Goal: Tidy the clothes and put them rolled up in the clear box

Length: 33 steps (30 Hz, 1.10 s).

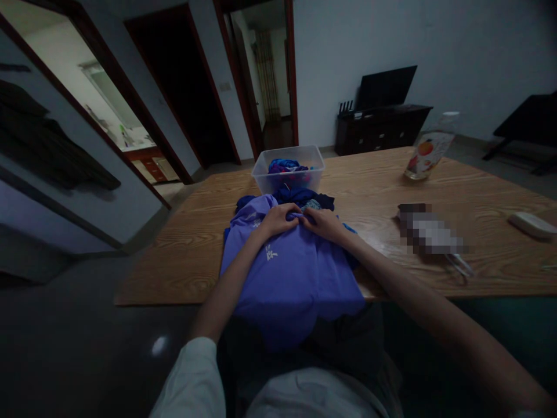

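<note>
Two bare hands meet at the far edge of one purple garment [289, 273] spread on a wooden table [195, 244] in a dim room. The left hand [279, 219] and the right hand [321, 223] sit side by side, almost touching, fingers curled down and pinching a bunched fold of the purple cloth at its top. Both forearms reach forward from the near edge of the table and converge on that fold, the left one from a rolled white sleeve [195, 377].

The garment lies with its long axis running away from the person, its near end hanging over the table's edge and its far end pointing toward one clear plastic bin [289, 168]. The bin stands just beyond the hands and holds blue and multicoloured cloth. A small heap of dark blue clothes [304, 197] lies between the bin and the hands, touching the purple garment.

To the right, well apart, stand one plastic bottle [429, 148] with a fruit label, one blurred-out object [429, 232] and one pale flat item [533, 223] near the table's right edge.
</note>
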Each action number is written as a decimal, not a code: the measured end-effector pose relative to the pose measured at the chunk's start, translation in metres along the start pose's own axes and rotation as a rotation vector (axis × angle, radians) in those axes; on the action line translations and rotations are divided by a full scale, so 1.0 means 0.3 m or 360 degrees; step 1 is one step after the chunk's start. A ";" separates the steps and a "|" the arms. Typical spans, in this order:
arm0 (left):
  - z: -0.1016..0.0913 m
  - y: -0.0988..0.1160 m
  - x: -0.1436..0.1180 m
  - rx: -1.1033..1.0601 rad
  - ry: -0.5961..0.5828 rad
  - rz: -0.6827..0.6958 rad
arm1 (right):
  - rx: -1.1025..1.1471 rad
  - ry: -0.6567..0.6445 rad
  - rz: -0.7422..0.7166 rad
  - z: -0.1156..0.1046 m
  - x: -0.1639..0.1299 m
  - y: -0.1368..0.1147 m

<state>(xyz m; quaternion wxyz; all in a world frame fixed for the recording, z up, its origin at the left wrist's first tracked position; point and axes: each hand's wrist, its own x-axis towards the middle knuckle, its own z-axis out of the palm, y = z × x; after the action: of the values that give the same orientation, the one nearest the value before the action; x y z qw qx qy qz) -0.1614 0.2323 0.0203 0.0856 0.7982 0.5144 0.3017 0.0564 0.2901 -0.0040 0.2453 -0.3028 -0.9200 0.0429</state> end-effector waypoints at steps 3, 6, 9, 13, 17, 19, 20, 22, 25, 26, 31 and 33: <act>0.001 -0.004 -0.001 0.0000 -0.0007 0.0011 | 0.0026 0.0019 -0.0015 0.007 -0.002 0.005; 0.005 -0.010 0.000 0.0018 0.0006 0.0035 | 0.0048 0.0026 -0.0029 0.013 -0.002 0.010; 0.007 -0.013 0.001 0.0026 0.0024 0.0068 | 0.0053 0.0023 -0.0036 0.011 -0.002 0.010; 0.005 -0.009 0.001 0.0022 0.0021 0.0074 | 0.0031 0.0006 -0.0016 0.004 -0.002 0.004; 0.002 -0.005 0.001 0.0018 -0.0010 0.0034 | 0.0017 -0.0020 -0.0016 -0.006 -0.003 -0.003; 0.002 -0.005 0.000 0.0011 -0.0005 0.0034 | 0.0013 -0.0024 -0.0019 -0.010 -0.003 -0.006; 0.003 -0.005 0.000 0.0008 0.0001 0.0038 | 0.0011 -0.0027 -0.0017 -0.011 -0.003 -0.008; 0.003 -0.006 0.000 0.0007 0.0010 0.0044 | 0.0005 -0.0019 -0.0005 -0.011 -0.003 -0.009; 0.003 -0.006 -0.001 0.0015 0.0004 0.0051 | -0.0002 -0.0015 -0.0003 -0.008 -0.003 -0.008; 0.003 -0.006 -0.001 0.0016 0.0002 0.0050 | 0.0000 -0.0012 -0.0008 -0.007 -0.002 -0.007; 0.002 -0.005 0.000 0.0022 -0.0015 0.0035 | -0.0007 -0.0029 -0.0018 -0.005 -0.002 -0.004; 0.002 -0.005 0.000 0.0025 -0.0011 0.0047 | -0.0010 -0.0027 -0.0015 -0.007 -0.003 -0.005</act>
<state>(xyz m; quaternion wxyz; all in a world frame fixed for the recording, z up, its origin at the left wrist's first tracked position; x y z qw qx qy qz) -0.1622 0.2330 0.0192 0.0766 0.8073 0.5047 0.2961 0.0572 0.2882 -0.0021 0.2366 -0.2989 -0.9235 0.0416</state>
